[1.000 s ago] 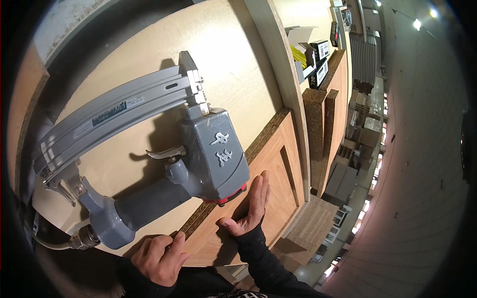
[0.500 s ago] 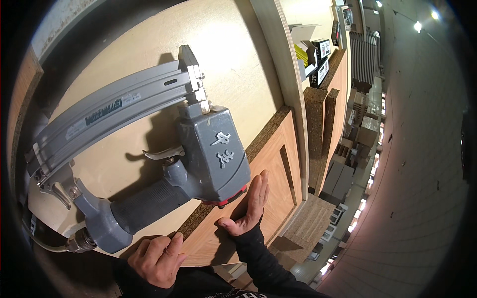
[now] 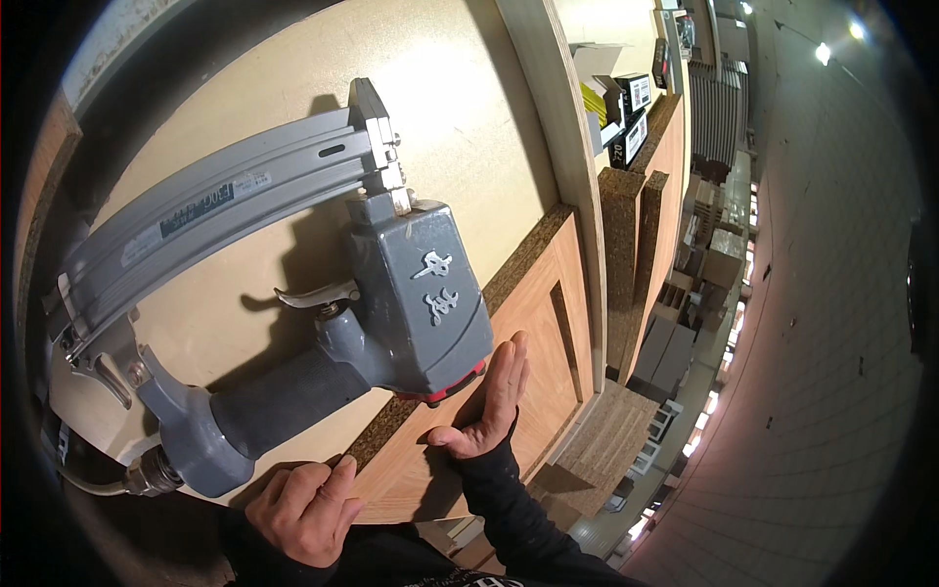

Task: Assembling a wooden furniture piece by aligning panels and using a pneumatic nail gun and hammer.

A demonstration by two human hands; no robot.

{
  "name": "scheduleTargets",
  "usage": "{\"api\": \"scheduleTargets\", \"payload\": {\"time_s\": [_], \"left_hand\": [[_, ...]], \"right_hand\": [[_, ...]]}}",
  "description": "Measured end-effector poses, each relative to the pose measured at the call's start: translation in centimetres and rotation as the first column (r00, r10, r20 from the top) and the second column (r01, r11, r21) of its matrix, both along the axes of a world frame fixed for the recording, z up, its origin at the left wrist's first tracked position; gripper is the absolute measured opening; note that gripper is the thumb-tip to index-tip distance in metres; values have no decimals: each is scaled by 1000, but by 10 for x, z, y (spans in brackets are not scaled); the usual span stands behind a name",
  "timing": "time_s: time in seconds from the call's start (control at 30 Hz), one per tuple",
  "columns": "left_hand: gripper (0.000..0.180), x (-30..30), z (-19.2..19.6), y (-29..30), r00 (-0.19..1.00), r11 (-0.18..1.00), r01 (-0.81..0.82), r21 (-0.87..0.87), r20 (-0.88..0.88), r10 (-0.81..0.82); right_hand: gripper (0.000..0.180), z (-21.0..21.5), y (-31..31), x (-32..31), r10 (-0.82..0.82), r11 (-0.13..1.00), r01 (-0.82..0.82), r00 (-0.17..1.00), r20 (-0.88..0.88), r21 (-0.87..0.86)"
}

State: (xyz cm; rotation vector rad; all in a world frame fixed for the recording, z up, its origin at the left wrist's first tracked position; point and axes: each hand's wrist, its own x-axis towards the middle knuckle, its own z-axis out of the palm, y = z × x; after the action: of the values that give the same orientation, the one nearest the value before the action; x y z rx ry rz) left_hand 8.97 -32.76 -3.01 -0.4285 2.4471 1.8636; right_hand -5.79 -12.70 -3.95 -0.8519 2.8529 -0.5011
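Note:
A wood-grain board (image 3: 391,481) with a dark chipboard edge lies along the near side of a pale panel (image 3: 460,108). My left hand (image 3: 301,509) is closed at the board's left corner, its fingers curled and its fingertips at the edge. Flat on the board to the right rests my right hand (image 3: 489,406), fingers straight and thumb spread. A large grey pneumatic nail gun (image 3: 416,293) is in front of the pale panel, above both hands. Its magazine points to the upper left, and neither hand grips it. What supports the nail gun cannot be seen.
An air hose fitting (image 3: 152,474) joins the gun's handle at lower left. A plywood strip (image 3: 558,108) stands upright right of the panel. Beyond it are small black-and-white boxes (image 3: 631,142) and more chipboard-edged pieces (image 3: 619,225). Stacked boards (image 3: 606,445) stand lower right.
The nail gun has shifted slightly up and left in the picture. My left hand has moved a touch to the left; my right hand remains flat on the board.

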Motion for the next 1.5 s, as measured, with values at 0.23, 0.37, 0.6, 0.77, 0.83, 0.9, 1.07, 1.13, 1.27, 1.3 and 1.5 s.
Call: {"api": "scheduleTargets", "payload": {"time_s": [0.23, 0.37, 0.6, 0.77, 0.83, 0.9, 1.07, 1.13, 1.27, 1.3, 1.5], "left_hand": [[48, -1, 1, -1, 1000, 1000, 7, -21, 23, -7], [48, 0, -2, -7, 996, 996, 90, -19, -5, -90], [44, -2, -1, -4, 999, 999, 19, 41, 34, -20], [50, -1, -2, -1, 999, 1000, -12, 8, 38, 11], [51, -3, 0, -2, 998, 1000, 9, 20, 56, -10], [53, -4, 1, -4, 997, 999, 27, 35, 72, -30], [53, -1, 3, -7, 998, 999, 37, 26, 46, -38], [53, -3, -1, -5, 997, 998, 46, 31, 54, -47], [51, -5, 1, -6, 997, 998, 61, -13, 45, -61], [51, -5, 1, -6, 997, 998, 61, -13, 45, -60], [48, -2, 0, -6, 998, 998, 41, 42, 53, -43]], "right_hand": [[119, 1, 0, 0, 0, 1000, 0, 1000, 0, 30], [119, 1, 1, -1, 9, 1000, -9, 1000, -9, 22], [113, 1, -1, -3, 27, 1000, -27, 1000, -11, -4], [81, -7, -4, -41, -153, 982, 152, 988, 5, -112], [78, -8, 3, -49, -149, 983, 148, 989, 4, -111], [73, -7, 8, -51, -98, 993, 97, 995, -15, -69], [68, -4, -2, -52, -96, 980, 95, 995, 3, -177], [67, -8, 1, -52, -104, 974, 106, 994, 20, -199], [65, -8, -7, -52, -109, 968, 107, 994, 6, -225], [64, -8, -12, -51, -122, 950, 119, 992, 8, -290], [59, -11, -7, -51, -60, 943, 73, 997, 50, -324]]}}
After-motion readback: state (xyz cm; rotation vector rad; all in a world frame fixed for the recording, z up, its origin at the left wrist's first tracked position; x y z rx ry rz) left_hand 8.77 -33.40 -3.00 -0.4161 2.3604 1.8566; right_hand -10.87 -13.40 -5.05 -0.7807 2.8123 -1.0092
